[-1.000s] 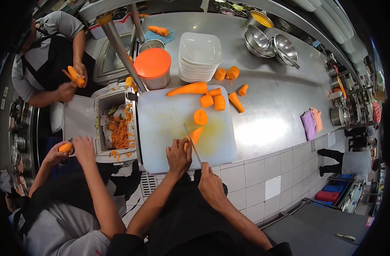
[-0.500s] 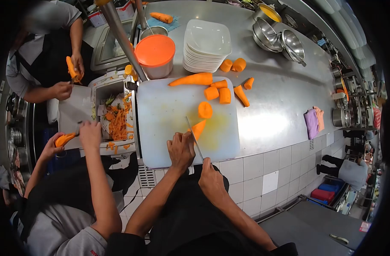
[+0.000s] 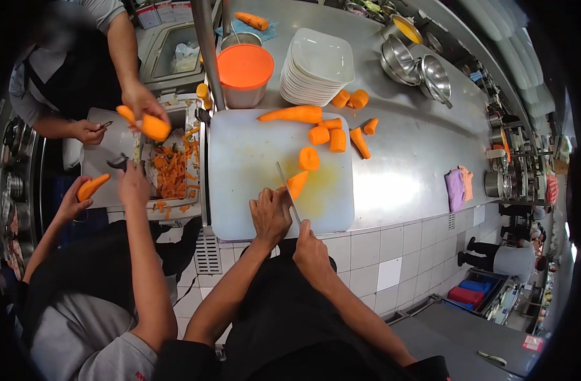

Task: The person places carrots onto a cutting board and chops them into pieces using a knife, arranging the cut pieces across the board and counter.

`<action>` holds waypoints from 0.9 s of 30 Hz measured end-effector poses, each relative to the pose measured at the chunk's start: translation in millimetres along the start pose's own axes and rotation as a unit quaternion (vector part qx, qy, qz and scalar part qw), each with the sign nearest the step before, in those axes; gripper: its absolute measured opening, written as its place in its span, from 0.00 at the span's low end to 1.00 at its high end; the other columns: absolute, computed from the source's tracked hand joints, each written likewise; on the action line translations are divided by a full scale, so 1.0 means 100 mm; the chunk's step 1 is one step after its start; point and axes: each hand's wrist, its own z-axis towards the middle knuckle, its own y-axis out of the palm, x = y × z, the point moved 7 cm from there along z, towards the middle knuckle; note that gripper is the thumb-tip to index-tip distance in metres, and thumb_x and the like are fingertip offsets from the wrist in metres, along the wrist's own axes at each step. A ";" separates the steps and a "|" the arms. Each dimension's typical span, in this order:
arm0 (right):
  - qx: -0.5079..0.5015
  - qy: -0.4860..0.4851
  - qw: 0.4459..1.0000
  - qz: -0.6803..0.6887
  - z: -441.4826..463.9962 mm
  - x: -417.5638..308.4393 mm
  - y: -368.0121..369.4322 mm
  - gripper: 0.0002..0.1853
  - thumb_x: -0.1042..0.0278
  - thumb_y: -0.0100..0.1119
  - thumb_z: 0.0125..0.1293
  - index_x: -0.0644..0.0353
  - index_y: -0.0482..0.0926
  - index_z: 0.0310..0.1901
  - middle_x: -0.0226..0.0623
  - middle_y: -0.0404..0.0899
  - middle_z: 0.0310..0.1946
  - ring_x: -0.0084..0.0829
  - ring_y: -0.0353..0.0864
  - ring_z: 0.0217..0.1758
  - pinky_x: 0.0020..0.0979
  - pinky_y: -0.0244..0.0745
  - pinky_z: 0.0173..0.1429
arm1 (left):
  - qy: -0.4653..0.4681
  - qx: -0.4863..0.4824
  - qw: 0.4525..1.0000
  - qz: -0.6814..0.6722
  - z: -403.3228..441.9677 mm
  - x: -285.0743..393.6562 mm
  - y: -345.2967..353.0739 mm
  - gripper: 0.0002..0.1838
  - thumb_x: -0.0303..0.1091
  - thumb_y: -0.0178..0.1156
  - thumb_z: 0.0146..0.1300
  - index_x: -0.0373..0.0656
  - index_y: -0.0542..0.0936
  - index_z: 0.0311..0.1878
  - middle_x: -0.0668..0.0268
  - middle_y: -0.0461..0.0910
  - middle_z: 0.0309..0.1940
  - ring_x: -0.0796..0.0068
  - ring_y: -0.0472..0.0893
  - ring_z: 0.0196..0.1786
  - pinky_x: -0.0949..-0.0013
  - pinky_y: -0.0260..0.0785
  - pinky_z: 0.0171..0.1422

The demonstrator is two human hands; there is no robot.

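Note:
On the white cutting board (image 3: 236, 181), my left hand (image 3: 271, 217) has its fingers bent and pressed against a tapered carrot piece (image 3: 298, 184). My right hand (image 3: 314, 255) is wrapped round the handle of a knife (image 3: 293, 208), whose blade lies along the left side of that piece, close to my left fingertips. Just beyond stands a thick carrot chunk (image 3: 309, 159). A long peeled carrot (image 3: 291, 114) rests along the board's far edge, with several cut chunks (image 3: 319, 134) to its right.
Beyond the board stand an orange-lidded tub (image 3: 244, 66) and stacked white dishes (image 3: 319, 60). More carrot pieces (image 3: 359, 143) lie on the steel counter (image 3: 405, 146). Left is a bin of peelings (image 3: 169, 171), where two co-workers hold carrots (image 3: 154, 127) and peeling tools (image 3: 117, 162).
My hands, the knife and the carrot piece stay almost the same, while the view shifts slightly. One co-worker's carrot has swung right over the bin; the other's peeler has come away from their carrot.

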 end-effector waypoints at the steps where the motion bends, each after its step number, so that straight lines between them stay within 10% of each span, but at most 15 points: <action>1: 0.001 0.006 1.000 0.010 0.01 0.03 0.02 0.15 0.86 0.52 0.60 0.68 0.60 0.46 0.64 0.78 0.28 0.64 0.81 0.30 0.55 0.78 0.32 | 0.003 0.002 1.000 -0.002 0.02 0.00 0.00 0.12 0.28 0.55 0.63 0.44 0.74 0.51 0.60 0.70 0.33 0.57 0.72 0.38 0.56 0.54 0.42; 27: 0.014 -0.029 0.999 -0.012 -0.18 0.39 0.09 0.14 0.79 0.45 0.67 0.66 0.61 0.53 0.63 0.80 0.31 0.64 0.82 0.35 0.56 0.77 0.38 | 0.069 0.014 0.997 0.019 -0.38 0.11 0.02 0.06 0.34 0.56 0.67 0.44 0.74 0.42 0.60 0.73 0.35 0.57 0.74 0.40 0.54 0.57 0.45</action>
